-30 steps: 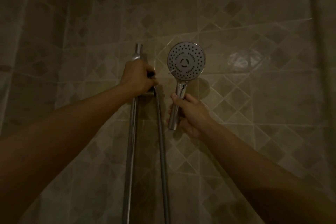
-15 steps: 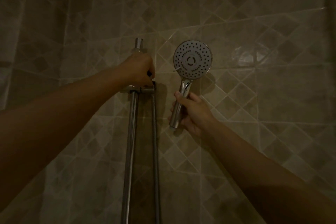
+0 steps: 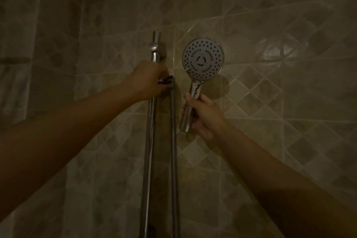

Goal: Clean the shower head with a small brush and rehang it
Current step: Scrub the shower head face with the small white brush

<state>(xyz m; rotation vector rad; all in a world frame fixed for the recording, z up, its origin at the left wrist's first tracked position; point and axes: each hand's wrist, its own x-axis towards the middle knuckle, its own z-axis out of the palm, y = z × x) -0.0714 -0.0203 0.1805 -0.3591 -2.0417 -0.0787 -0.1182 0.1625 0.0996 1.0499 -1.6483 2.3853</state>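
Note:
The chrome shower head point(image 3: 202, 59) is held upright against the tiled wall, its round nozzle face turned toward me. My right hand point(image 3: 204, 116) grips its handle near the lower end. My left hand point(image 3: 146, 80) is closed around the holder bracket point(image 3: 166, 81) on the vertical chrome slide rail point(image 3: 150, 141), just left of the shower head. A metal hose point(image 3: 173, 150) hangs down from the bracket. No brush is visible.
Beige tiles with a diamond pattern cover the wall point(image 3: 270, 102) behind everything. The rail's capped top end point(image 3: 154, 44) rises above my left hand. The light is dim.
My left hand has shifted on the bracket, which now shows at my fingertips. The shower head stays upright in my right hand, about the same distance right of the rail.

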